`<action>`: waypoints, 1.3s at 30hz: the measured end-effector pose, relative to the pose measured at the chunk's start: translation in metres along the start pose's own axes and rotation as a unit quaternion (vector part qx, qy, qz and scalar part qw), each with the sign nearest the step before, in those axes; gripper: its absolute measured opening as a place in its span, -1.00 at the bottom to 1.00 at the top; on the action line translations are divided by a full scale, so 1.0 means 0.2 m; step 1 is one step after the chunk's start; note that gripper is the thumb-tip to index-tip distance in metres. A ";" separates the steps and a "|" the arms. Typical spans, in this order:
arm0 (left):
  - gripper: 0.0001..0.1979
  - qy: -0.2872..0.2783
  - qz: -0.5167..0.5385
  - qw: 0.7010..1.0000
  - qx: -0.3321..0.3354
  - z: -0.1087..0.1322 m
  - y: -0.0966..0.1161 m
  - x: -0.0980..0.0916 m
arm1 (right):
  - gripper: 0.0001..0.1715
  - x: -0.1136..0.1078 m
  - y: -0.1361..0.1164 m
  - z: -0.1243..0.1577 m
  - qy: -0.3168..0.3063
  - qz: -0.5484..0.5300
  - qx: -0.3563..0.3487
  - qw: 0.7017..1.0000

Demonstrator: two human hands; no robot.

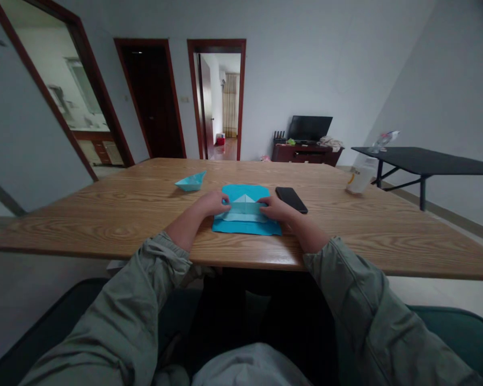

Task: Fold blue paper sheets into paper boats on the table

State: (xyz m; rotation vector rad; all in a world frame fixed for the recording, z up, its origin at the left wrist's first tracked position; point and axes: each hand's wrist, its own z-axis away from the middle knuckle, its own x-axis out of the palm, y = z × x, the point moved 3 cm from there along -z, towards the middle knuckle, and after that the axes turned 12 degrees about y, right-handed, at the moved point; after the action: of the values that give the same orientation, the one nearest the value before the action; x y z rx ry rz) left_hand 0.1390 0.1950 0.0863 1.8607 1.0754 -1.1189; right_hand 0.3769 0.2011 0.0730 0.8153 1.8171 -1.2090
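Observation:
A partly folded light blue sheet of paper (244, 209) lies in front of me, with a pointed top and a straight band along its lower edge. Beneath it is a brighter blue sheet or stack (247, 229) flat on the table. My left hand (214, 203) pinches the folded paper at its left side, fingers closed. At the opposite side my right hand (277, 208) is closed on the same paper, thumb and fingers together. Beyond my left hand stands a folded light blue paper boat (191, 182). A black smartphone (291, 199) lies just past my right hand.
The wooden table (137, 225) stretches out on both sides. A whitish plastic cup or bag (360, 177) sits near its right end. Past it stands a black folding table (434, 161). A television (309, 128) rests on a dark cabinet (306, 154) by the far wall.

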 end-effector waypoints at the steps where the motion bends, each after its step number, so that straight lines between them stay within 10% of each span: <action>1: -0.66 -0.001 0.003 1.000 -0.002 0.00 0.00 0.00 | -0.52 0.00 0.00 0.00 -0.001 0.001 -0.001 1.000; 39: -0.64 -0.056 0.198 0.978 -0.009 0.01 -0.02 0.01 | -0.49 -0.04 -0.04 0.04 -0.006 -0.003 0.019 1.000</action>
State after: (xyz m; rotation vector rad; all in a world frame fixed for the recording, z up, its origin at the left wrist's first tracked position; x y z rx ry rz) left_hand 0.1353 0.1960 0.0832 1.8674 0.6114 -0.9588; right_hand 0.3760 0.1897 0.0807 0.8224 1.7919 -1.2544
